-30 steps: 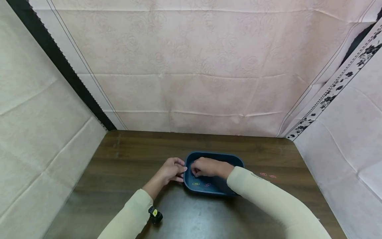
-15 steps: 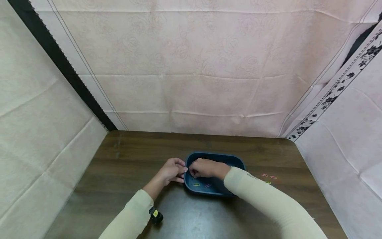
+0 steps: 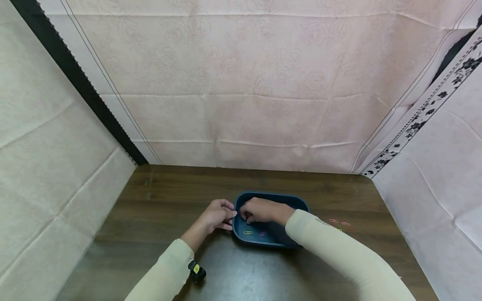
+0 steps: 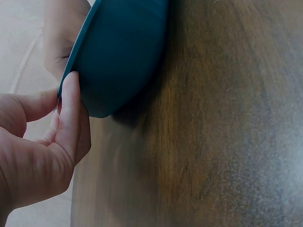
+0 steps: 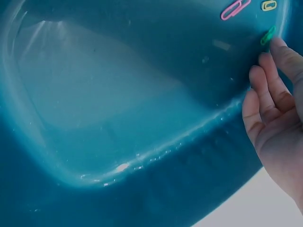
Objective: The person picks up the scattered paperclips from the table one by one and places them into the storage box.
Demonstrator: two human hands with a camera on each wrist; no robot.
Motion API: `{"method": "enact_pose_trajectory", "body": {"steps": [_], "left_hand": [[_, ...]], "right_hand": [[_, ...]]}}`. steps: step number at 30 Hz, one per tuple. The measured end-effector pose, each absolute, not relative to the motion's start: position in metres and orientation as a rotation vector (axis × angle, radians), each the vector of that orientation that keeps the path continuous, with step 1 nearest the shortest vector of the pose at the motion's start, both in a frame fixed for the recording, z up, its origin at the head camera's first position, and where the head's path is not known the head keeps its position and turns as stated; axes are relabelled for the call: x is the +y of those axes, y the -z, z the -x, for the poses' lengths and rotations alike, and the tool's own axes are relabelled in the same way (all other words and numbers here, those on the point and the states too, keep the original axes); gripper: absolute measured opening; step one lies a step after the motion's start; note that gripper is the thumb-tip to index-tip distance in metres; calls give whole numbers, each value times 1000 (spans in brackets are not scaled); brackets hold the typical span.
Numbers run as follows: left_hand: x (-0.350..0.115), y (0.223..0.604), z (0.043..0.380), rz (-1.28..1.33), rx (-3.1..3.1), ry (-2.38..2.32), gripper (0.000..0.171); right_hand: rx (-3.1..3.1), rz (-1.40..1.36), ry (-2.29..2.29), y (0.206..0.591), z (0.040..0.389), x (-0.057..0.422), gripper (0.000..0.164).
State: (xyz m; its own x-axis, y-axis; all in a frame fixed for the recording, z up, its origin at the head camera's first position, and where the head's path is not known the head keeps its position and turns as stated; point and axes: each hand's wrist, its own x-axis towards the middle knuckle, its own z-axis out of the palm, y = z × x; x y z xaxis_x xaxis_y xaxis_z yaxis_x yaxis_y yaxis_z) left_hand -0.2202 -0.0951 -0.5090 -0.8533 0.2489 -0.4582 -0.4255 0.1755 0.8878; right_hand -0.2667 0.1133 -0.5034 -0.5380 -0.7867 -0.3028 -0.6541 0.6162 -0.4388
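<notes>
A dark blue plastic tray (image 3: pixel 271 240) with rounded corners sits on the wooden table. My left hand (image 3: pixel 218 215) pinches its left rim between thumb and fingers, as the left wrist view shows. Inside the tray's left part is my right hand (image 3: pixel 260 210), fingers bent downward. In the right wrist view a green paper clip (image 5: pixel 268 36) sticks out at the thumb tip of that hand; it appears pinched, though the index finger is hidden. On the tray floor lie a yellow paper clip (image 3: pixel 247 232) and a pink paper clip (image 3: pixel 262 233), apart from the fingers.
Right of the tray, two pinkish-red paper clips (image 3: pixel 344 223) lie on the table (image 3: pixel 169 188), and a yellow-green clip (image 3: pixel 339 229) shows partly behind the right sleeve. Pale patterned cloth (image 3: pixel 244 117) hangs behind and at both sides.
My right hand shifted slightly left within the tray, then back right. The yellow-green clip on the table came more into view, then was partly covered by the sleeve. The left hand keeps its place.
</notes>
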Motion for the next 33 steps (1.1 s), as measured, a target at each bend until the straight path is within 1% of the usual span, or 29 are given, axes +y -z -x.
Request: {"method": "enact_pose_trajectory", "body": {"steps": [16, 33], "left_hand": [[-95, 509, 220, 146, 1955, -1733, 24], [-93, 510, 220, 148, 1971, -1733, 26]], "right_hand": [[2430, 1086, 441, 486, 267, 132, 10], [2470, 1081, 591, 473, 249, 162, 19]]}}
